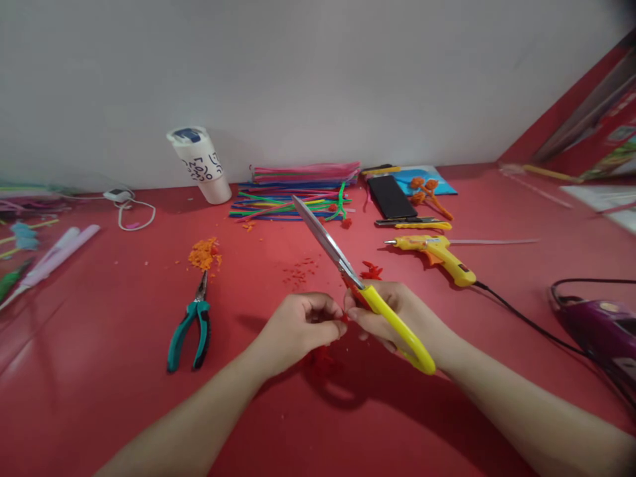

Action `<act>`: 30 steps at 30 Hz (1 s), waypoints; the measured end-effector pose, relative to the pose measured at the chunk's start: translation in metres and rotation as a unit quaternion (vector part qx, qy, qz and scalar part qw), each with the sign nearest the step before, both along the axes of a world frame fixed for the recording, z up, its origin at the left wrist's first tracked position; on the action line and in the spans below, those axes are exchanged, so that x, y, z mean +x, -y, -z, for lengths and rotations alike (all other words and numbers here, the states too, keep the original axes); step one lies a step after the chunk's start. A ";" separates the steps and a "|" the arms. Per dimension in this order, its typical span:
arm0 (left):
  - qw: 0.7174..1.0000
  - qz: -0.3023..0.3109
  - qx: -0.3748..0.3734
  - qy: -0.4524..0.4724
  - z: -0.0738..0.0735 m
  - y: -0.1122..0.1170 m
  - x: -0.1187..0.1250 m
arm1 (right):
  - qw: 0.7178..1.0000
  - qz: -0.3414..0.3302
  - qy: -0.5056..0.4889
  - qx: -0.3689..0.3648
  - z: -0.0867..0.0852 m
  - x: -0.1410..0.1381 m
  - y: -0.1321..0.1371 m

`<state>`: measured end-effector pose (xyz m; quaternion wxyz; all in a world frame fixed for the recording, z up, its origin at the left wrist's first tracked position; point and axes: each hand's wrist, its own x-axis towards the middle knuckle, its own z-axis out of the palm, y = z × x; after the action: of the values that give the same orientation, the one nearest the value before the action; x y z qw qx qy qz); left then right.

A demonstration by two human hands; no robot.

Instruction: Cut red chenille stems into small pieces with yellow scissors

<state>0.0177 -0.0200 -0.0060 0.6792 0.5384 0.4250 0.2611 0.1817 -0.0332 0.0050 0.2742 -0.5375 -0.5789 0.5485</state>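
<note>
My right hand [397,308] is closed around yellow-handled scissors [330,246], whose blades look closed and point up and to the left. My left hand [302,321] pinches a small red fuzzy piece [345,318], which looks like pipe cleaner. The fingertips of both hands meet at this piece, and its exact shape is mostly hidden by them. Beyond the right hand lies a red fuzzy cut piece [371,270]. Tiny red clippings [301,270] are scattered on the red table [278,424] just past my left hand. More red bits [324,361] lie below the hands, blurred in shadow.
Teal pliers [189,331] lie at left by orange clippings [203,254]. Behind are a white tumbler [201,165], coloured pipe cleaners [293,192] and a phone [392,197]. At right, a yellow glue gun [437,255] trails its black cord [527,321] near a purple item [601,328].
</note>
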 end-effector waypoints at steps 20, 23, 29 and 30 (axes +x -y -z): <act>0.972 0.039 0.201 -0.117 -0.002 0.001 -0.001 | 0.999 -0.012 -0.005 0.050 -0.002 -0.005 0.001; 0.943 0.033 0.283 -0.170 -0.002 0.002 0.001 | 0.999 -0.009 -0.015 0.036 -0.003 -0.005 0.001; 0.919 0.005 0.349 -0.184 -0.002 0.003 -0.001 | 1.000 0.018 -0.016 -0.005 0.001 -0.006 0.002; 0.922 -0.015 0.340 -0.186 -0.002 0.002 -0.002 | 1.000 0.024 -0.016 -0.005 0.002 -0.005 0.001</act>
<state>0.0157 -0.0217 -0.0037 0.3601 0.7695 0.4373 0.2949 0.1766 -0.0342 0.0033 0.2936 -0.5443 -0.5582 0.5531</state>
